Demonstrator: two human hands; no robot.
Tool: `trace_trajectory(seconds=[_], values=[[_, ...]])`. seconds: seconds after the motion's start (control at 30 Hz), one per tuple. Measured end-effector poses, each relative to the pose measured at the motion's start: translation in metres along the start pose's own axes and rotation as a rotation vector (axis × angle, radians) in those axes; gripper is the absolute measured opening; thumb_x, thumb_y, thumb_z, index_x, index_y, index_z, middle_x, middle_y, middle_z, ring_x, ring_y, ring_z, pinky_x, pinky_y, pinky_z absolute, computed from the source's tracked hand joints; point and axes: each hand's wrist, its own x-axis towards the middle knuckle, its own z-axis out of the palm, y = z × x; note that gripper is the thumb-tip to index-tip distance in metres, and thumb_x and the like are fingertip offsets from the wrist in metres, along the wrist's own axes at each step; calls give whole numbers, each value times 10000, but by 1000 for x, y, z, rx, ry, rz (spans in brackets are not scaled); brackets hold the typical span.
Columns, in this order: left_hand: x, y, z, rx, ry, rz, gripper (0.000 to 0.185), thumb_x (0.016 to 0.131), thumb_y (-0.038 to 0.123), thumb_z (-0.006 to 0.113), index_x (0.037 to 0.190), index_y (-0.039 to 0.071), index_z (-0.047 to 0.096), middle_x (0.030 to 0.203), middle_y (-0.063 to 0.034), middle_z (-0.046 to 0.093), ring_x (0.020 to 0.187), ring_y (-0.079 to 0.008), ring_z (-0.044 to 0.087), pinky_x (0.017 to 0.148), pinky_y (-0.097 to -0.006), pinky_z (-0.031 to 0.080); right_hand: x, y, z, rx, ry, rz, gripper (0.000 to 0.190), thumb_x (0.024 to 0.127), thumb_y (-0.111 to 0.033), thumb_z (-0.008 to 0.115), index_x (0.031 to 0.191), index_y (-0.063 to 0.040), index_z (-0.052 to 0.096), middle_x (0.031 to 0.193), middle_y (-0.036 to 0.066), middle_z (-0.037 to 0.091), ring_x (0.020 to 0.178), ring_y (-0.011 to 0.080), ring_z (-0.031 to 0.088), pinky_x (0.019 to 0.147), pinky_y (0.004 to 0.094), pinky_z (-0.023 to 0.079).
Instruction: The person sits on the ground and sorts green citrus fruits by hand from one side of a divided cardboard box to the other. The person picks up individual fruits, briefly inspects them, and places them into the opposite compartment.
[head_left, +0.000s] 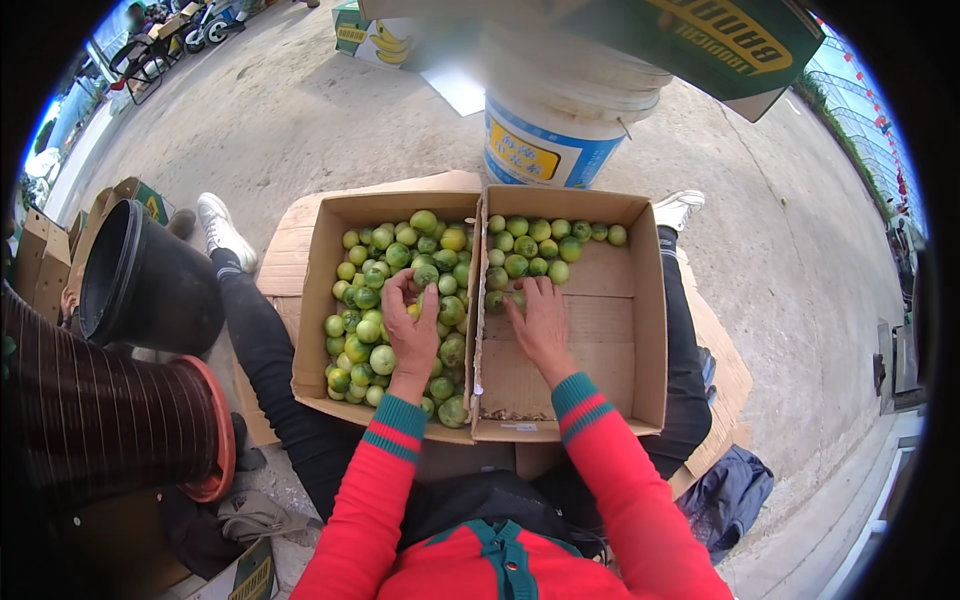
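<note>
Two open cardboard boxes stand side by side between my outstretched legs. The left box (309, 352) is filled with many small round green fruits, a few of them yellowish. Above this pile, my left hand (411, 319) pinches one green fruit (426, 276) between thumb and fingers. In the right box (615, 360), green fruits (538, 229) lie in rows against the far wall and the left side. My right hand (541, 319) reaches down inside it, thumb and fingers around a green fruit (517, 301), partly hidden by the hand. Bare cardboard shows on the near part of its floor.
Beyond the boxes stands a white bucket (551, 142) with a green printed carton (739, 52) on top. At my left are a black plastic bucket (150, 277) and a large brown ribbed container (112, 397). Flattened cardboard (712, 352) lies beneath; dark cloth (724, 495) lies at right.
</note>
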Motion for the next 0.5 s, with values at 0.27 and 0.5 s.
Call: trace_trajectory(seconds=[0.27,0.5], values=[[6,-24,-3,117,194,-67,535,906,77,605,1402,-4,423,1052,-127,535,867,-243,487,802,-382,449,3,6,17,22,-101,190,455,873,-209,697,1260,-59,511,1141,201,579,1034,385,566,864,480,480],[-4,28,-7,87,-346,408,629,789,53,693,1380,47,479,1045,-135,557,889,-283,569,772,-373,493,0,-19,-9,555,-25,2,508,907,-253,693,1296,-29,456,1159,218,619,1056,367,622,854,413,500]])
